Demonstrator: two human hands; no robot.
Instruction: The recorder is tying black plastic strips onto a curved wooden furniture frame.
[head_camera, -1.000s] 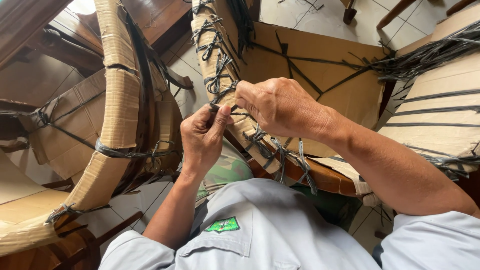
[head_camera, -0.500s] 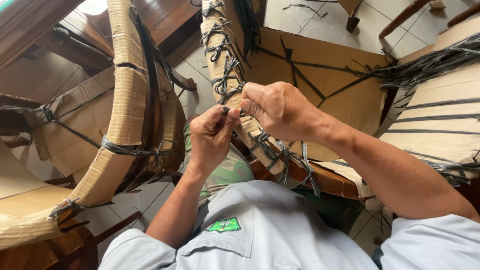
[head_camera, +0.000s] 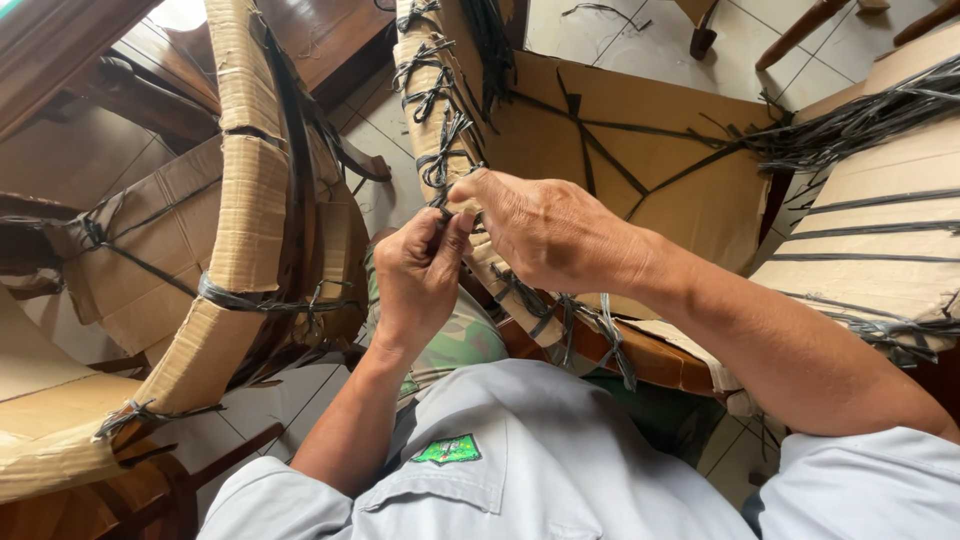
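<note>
Pinching black strap (head_camera: 440, 175) between both hands' (head_camera: 420, 275) (head_camera: 550, 230) closed grip, against cardboard-wrapped rail (head_camera: 425, 90).

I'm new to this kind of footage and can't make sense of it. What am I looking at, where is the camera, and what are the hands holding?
There is no machine here: a person works with two bare hands. The single camera sits on that person's head and looks down, so you see their own forearms and grey shirt at the bottom. The left hand and right hand meet at a curved wooden furniture part wrapped in brown cardboard. Their fingertips pinch a dark plastic strap that binds the cardboard on, at a knotted spot. A second cardboard-wrapped curved piece stands to the left, and flat cardboard-covered panels tied with the same dark straps lie to the right. Underneath is a pale tiled floor.
</note>
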